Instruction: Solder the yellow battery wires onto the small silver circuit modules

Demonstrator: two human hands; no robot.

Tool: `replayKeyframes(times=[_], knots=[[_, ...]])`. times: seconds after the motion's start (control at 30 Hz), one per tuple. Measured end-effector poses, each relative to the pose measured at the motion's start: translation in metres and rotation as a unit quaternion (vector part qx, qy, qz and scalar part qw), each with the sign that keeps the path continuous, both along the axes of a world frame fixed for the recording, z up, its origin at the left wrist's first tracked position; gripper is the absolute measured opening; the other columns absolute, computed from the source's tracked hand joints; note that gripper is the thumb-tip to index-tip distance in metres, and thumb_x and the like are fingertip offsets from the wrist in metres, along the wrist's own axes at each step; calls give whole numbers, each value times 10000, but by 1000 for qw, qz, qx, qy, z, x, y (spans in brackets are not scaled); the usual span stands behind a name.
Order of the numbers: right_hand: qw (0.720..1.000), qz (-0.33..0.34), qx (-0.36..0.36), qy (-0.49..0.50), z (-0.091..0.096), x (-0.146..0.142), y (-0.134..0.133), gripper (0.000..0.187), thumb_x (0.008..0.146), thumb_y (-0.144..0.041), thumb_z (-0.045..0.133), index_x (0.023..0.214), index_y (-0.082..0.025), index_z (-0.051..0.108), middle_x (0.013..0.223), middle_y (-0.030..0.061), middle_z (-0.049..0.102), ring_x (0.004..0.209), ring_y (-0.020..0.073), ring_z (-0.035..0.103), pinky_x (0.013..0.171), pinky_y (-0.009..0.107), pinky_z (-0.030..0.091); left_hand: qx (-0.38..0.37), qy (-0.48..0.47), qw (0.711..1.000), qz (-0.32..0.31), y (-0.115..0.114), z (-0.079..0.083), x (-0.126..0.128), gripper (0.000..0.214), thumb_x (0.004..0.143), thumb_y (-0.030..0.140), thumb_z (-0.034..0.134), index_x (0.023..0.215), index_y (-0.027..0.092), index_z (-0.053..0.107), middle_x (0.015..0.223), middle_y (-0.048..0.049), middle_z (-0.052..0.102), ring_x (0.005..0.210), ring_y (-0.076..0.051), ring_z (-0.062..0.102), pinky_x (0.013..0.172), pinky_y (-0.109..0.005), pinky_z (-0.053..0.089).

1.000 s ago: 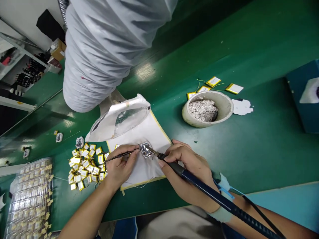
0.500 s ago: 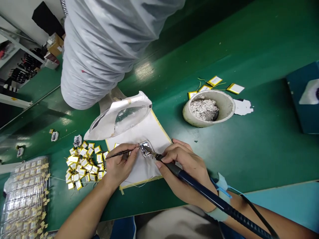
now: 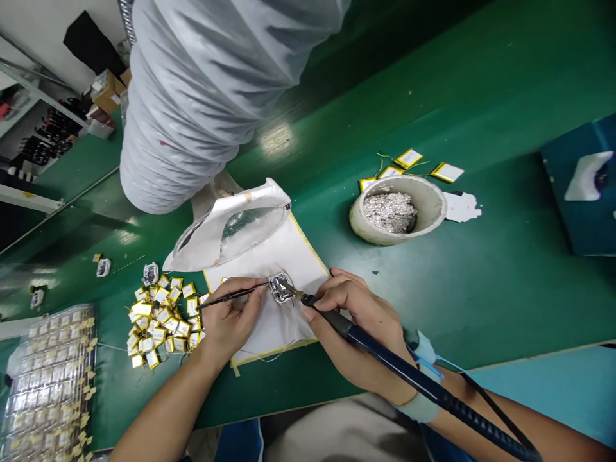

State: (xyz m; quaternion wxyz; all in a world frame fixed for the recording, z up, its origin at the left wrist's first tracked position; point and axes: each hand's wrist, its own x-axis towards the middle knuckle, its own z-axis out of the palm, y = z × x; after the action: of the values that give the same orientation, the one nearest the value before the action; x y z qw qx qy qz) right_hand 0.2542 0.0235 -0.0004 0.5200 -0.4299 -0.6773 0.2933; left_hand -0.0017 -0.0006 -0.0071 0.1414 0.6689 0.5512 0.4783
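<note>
A small electronic device (image 3: 279, 289) with its circuitry exposed lies on the white sheet (image 3: 289, 327) edged with yellow tape. My left hand (image 3: 233, 314) is closed on dark tweezers (image 3: 226, 298), their points at the device's left side. In my right hand (image 3: 360, 327) is a soldering iron (image 3: 380, 359), held like a pen, its metal tip over the device's inside. Whether the tip touches a joint is too small to tell. A blue strap (image 3: 423, 378) circles my right wrist.
Left of the sheet lies a pile of yellow-edged batteries (image 3: 163, 317), with a clear tray (image 3: 51, 385) beyond. A fume hose (image 3: 206, 96) with a transparent hood (image 3: 235, 224) hangs above. A cup of metal shavings (image 3: 423, 212) stands right, near a blue box (image 3: 582, 186).
The view has shifted slightly, so the cup and box appear a little further left. Both hands keep their hold on the tools, with the iron's tip still over the device.
</note>
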Motion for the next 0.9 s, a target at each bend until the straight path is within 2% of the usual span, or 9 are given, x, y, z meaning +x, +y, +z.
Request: replayKeyframes(times=[0.2,0.33,0.5,0.63,0.77,0.9], knots=[[1000,-5,-1,3,1,0,0,202,1116,-245,817,1060,-349,652,838,-106,755,708,201,809,1080,552,786,-4,15,999,38,-6,-5,-5,150,1216,388,958,1249,257,894,1067,-50,981,920,-224,998,829,-305,840],[1000,-4,2,-1,1,0,0,201,1115,-234,824,1066,-340,660,845,-93,765,717,208,826,1092,548,784,4,42,998,48,-4,-4,-3,151,1227,415,944,1210,265,933,1036,-59,972,882,-225,988,823,-321,845],[1000,-5,3,-7,1,0,1,207,1131,-237,822,1073,-341,653,849,-96,766,724,194,822,1093,519,777,-13,57,996,63,0,-2,3,254,1238,488,920,1141,257,966,1030,-60,970,886,-230,987,825,-335,853],[1000,0,4,-15,0,0,0,213,1132,-238,827,1071,-343,652,852,-89,769,726,199,811,1092,527,771,-9,85,994,62,2,1,5,300,1249,492,905,1088,248,972,1022,-52,975,872,-218,987,799,-307,839],[1000,8,3,-21,0,0,0,214,1123,-230,834,1060,-339,661,845,-86,771,725,202,797,1084,532,750,-4,74,995,62,3,3,8,303,1254,484,900,1076,251,975,1021,-44,971,843,-203,977,760,-282,822],[1000,8,2,-20,0,0,-1,209,1119,-221,834,1059,-334,668,851,-80,783,727,203,791,1102,532,726,-3,67,996,60,3,2,9,294,1252,467,902,1057,259,974,1019,-49,962,826,-211,966,748,-302,822]])
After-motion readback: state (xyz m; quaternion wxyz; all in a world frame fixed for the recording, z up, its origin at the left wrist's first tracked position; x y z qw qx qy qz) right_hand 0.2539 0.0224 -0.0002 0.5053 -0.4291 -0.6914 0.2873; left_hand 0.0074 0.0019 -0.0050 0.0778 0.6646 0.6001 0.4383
